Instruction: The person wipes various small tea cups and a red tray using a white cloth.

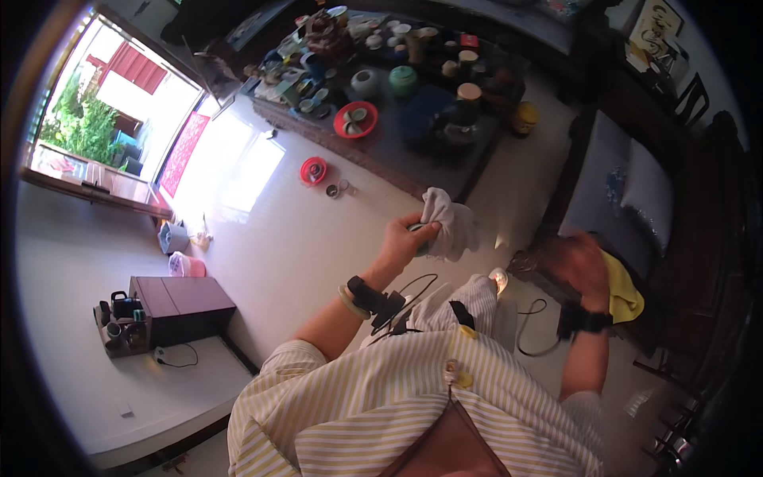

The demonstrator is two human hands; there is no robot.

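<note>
My left hand [409,237] is closed on a crumpled pale grey cloth [449,222], which bunches up above the fingers and hangs to their right. A small greenish rim shows between thumb and fingers; the cloth hides the rest of it. Out to the right, my right hand [578,269] is smeared by motion, so its fingers cannot be made out. Just beside it a yellow cloth [624,294] hangs at the edge of the grey-cushioned seat [600,187]. Whether that hand touches the yellow cloth is not clear.
Ahead stands a dark low table [381,163] crowded with cups, pots and a red bowl [355,119]. On the floor before it sit a small red basin [313,171] and small cups [332,191]. A brown cabinet [191,298] and pink bin [186,265] stand left.
</note>
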